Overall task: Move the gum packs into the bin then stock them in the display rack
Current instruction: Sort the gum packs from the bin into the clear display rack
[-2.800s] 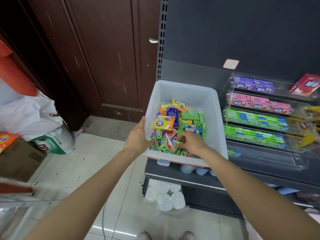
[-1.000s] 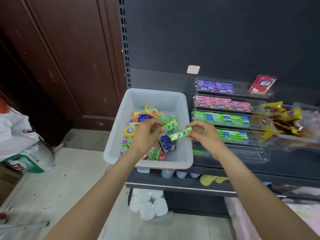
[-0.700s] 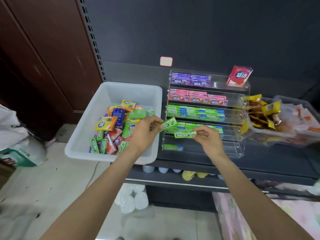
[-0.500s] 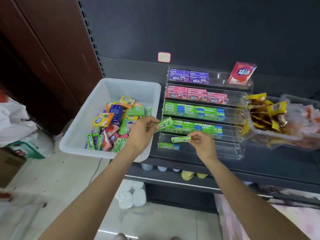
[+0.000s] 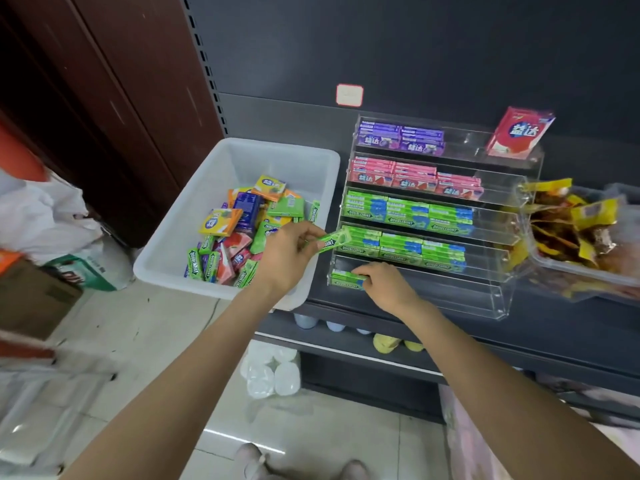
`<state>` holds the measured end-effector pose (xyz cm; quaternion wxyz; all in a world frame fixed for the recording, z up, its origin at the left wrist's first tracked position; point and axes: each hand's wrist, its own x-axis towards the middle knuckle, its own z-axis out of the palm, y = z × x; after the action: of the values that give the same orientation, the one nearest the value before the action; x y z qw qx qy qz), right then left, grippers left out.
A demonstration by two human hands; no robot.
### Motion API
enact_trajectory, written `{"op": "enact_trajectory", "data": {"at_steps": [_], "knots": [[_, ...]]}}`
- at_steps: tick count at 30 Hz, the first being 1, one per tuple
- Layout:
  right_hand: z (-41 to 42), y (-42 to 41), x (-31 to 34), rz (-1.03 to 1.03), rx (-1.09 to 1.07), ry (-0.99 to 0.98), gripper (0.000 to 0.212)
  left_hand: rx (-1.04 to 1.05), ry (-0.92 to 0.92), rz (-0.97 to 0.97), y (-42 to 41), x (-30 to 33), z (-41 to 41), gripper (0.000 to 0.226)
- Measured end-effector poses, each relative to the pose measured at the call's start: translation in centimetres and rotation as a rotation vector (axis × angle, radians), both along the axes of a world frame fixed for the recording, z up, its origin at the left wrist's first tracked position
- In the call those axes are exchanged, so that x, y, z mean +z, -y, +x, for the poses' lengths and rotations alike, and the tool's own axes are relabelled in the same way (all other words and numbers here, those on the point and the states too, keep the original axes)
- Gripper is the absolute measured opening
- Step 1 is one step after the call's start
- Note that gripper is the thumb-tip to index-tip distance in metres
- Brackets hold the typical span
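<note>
The white bin (image 5: 194, 244) of loose gum packs (image 5: 239, 233) sits leftmost. My left hand (image 5: 287, 258) pinches one green pack (image 5: 330, 240), long axis slanting up toward the display rack (image 5: 498, 278). My right hand (image 5: 384, 287), nearer the bottom tier, presses another pack (image 5: 346, 277) flat onto the short stack there, lengthwise along the tier.

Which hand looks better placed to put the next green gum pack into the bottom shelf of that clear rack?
Probably the left hand: it holds a green pack just above the rack. The right hand is busy pressing its pack into the bottom tier.
</note>
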<state>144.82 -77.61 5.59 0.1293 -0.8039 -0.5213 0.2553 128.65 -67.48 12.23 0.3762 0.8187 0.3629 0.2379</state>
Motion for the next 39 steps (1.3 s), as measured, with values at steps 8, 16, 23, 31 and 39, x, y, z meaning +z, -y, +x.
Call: {"op": "enact_trajectory", "data": {"at_steps": [8,16,23,31,39], "knots": [[-0.6,1.2,2.9,0.339,-0.204,-0.295,0.029,-0.056,-0.057,0.012,0.2,0.1,0.6,0.016],[1.5,3.2,4.0,0.548,-0.366,-0.494,0.014,-0.136,-0.064,0.057,3.2,-0.9,3.5,0.031],[3.3,5.7,0.8,0.463,-0.574,-0.342,0.014,-0.247,-0.399,0.116,5.1,-5.5,4.4,0.044],[3.5,6.0,0.0,0.484,-0.608,-0.373,0.011,-0.268,-0.714,0.353,4.1,-7.3,5.5,0.051],[3.9,6.2,0.1,0.469,-0.598,-0.367,0.012,-0.296,-0.718,0.437,3.8,-7.5,5.4,0.048]]}}
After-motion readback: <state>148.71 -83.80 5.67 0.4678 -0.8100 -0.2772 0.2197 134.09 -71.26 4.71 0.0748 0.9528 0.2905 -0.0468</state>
